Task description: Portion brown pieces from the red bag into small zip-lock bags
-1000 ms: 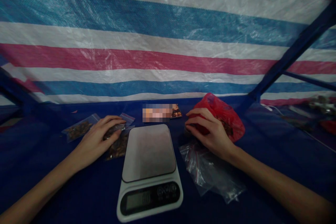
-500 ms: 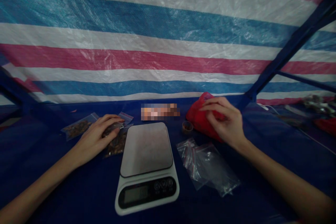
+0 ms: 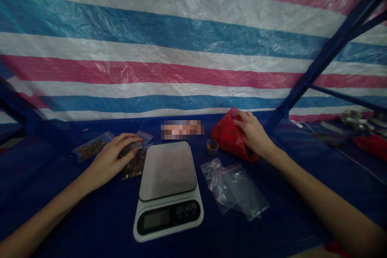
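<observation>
My left hand lies open, fingers stretched out, over clear zip bags at the left of a kitchen scale. Brown pieces fill the zip bag below it, and another filled zip bag lies to its left. At the right, my right hand reaches into the mouth of a red plastic bag. The bag hides its fingertips and thumb, so its grip cannot be made out. Beside the red bag stands a small cup with a little brown content.
Several flat clear zip bags lie right of the scale. A pixelated item sits behind the scale on the blue table. Striped sheeting hangs behind, with a blue metal post at the right.
My right hand has moved down from above the red bag into its mouth. The left hand stays over the zip bags. The view has shifted slightly.
</observation>
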`<state>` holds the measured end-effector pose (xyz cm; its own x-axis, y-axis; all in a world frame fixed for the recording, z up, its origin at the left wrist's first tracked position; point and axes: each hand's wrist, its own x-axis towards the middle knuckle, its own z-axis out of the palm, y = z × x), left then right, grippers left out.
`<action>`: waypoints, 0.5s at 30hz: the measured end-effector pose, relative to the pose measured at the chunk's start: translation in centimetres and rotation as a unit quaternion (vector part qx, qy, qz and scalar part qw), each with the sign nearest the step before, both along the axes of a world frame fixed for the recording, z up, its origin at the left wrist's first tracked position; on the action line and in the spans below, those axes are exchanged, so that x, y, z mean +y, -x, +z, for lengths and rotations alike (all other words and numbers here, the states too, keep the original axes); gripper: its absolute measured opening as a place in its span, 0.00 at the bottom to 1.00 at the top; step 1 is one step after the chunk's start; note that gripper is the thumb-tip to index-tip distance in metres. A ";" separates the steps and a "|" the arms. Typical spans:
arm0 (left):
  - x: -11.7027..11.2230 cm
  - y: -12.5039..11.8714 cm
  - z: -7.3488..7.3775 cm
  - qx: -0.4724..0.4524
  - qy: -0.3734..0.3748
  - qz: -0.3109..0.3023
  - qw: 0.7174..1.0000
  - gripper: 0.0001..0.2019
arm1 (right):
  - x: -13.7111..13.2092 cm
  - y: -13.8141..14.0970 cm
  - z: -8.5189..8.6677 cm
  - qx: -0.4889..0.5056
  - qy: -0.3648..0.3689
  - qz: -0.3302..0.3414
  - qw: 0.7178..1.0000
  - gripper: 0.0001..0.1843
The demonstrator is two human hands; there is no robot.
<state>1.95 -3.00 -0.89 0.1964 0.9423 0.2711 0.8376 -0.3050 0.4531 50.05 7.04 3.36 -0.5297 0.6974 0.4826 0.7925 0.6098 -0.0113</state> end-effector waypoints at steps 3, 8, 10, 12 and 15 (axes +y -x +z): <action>0.0 0.0 -0.1 0.000 0.004 -0.001 1.000 0.21 | -0.9 0.8 0.5 0.025 -0.025 0.026 0.999 0.13; -0.1 -0.2 0.1 -0.001 0.004 0.000 1.000 0.22 | -0.1 1.3 -0.7 0.095 0.137 0.159 0.973 0.18; -0.1 -0.2 0.2 0.000 0.002 0.001 1.000 0.22 | 0.2 1.4 -1.0 0.113 0.189 0.175 0.960 0.17; -0.1 -0.3 0.3 0.001 0.004 0.001 1.000 0.22 | 0.1 1.5 -0.9 0.138 0.212 0.172 0.952 0.15; 0.0 -0.3 0.2 0.001 0.007 0.001 1.000 0.22 | -0.4 1.7 -0.5 0.172 0.218 0.148 0.949 0.13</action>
